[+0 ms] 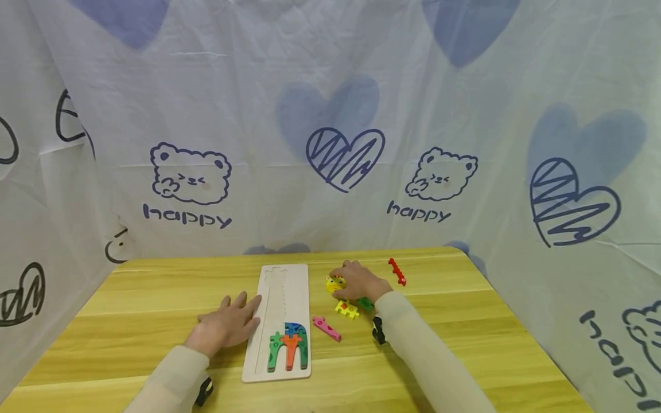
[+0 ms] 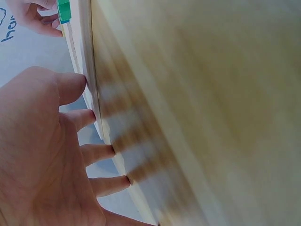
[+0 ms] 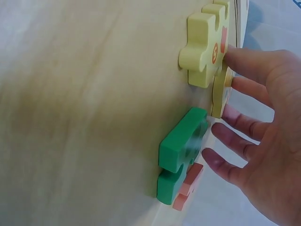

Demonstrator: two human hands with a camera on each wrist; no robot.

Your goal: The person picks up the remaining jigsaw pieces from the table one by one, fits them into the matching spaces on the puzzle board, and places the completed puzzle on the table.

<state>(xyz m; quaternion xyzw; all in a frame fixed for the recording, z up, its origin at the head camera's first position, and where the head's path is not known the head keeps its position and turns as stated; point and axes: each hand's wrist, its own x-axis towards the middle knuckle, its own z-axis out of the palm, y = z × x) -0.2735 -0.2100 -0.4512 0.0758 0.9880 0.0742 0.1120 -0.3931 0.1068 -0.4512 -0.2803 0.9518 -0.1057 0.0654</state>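
Observation:
A pale wooden puzzle board (image 1: 296, 287) lies lengthwise on the table. At its near end sit green, orange (image 1: 291, 344) and blue pieces, joined in the recess. My left hand (image 1: 229, 322) spreads its fingers at the board's left side; in the left wrist view the thumb touches the edge. Over the loose pieces is my right hand (image 1: 360, 280), its fingers loosely bent. Thumb and index finger are at the yellow giraffe-head piece (image 1: 335, 284), apparently touching it without a grip. Close by lie a yellow piece (image 1: 347, 310) numbered 5 and a partly hidden green piece (image 3: 181, 141).
A pink piece (image 1: 327, 328) lies right of the board. Farther back at the right is a red wavy piece (image 1: 397, 272). Behind the wood-grain table (image 1: 144, 310) hangs a white printed cloth (image 1: 258, 115), which also runs along both sides.

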